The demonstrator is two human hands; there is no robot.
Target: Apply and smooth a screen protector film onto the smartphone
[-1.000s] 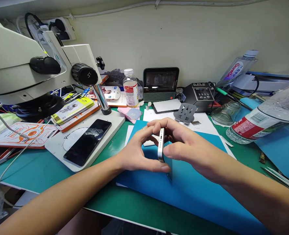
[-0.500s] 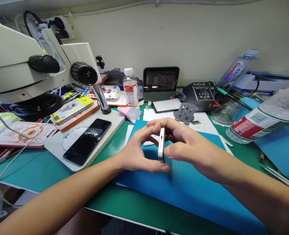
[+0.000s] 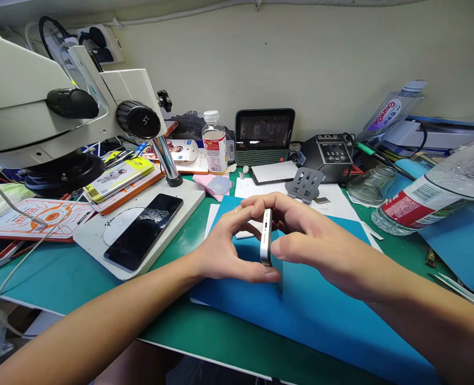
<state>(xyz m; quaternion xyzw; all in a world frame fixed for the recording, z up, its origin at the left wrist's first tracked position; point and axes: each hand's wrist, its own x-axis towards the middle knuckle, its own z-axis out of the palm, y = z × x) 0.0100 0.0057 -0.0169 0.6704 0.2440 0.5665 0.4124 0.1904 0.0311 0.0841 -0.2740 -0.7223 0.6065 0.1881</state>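
Observation:
A silver-edged phone (image 3: 266,238) is held on its side above a blue mat (image 3: 321,315), its port edge facing me. My left hand (image 3: 224,243) curves round it from the left, with the thumb at its lower corner and the fingers at the top. From the right, my right hand (image 3: 309,230) grips it, thumb against its right face and fingers over the top edge. A thin clear sheet or panel (image 3: 277,262) shows beside the phone, partly hidden by the hands.
On the left, a microscope (image 3: 72,117) stands over a white base (image 3: 192,200) bearing a black phone (image 3: 144,231). Behind are a small bottle (image 3: 214,144), a display (image 3: 265,133) and a black station (image 3: 328,158). A large bottle (image 3: 425,198) lies right.

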